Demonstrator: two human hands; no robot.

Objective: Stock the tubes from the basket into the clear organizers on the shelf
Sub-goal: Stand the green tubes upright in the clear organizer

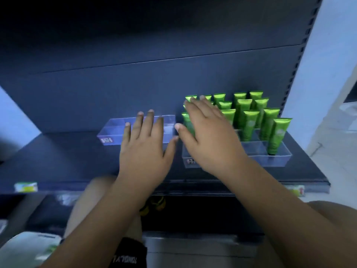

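Note:
Two clear organizers stand on the dark shelf (pixel 58 157). The left organizer (pixel 110 132) holds no tubes that I can see. The right organizer (pixel 278 157) holds several upright green tubes (pixel 249 122). My left hand (pixel 144 149) hovers flat over the left organizer with straight, spread fingers and holds nothing. My right hand (pixel 210 136) reaches over the left part of the right organizer, fingers straight, covering some tubes. Whether either hand touches anything I cannot tell. The basket (pixel 29 248) shows blurred at the bottom left corner.
The shelf's back panel rises behind the organizers, and a notched upright (pixel 301 55) bounds the shelf on the right. Price labels (pixel 26 187) sit on the shelf's front edge. A lower shelf lies dark below. My knees show under my arms.

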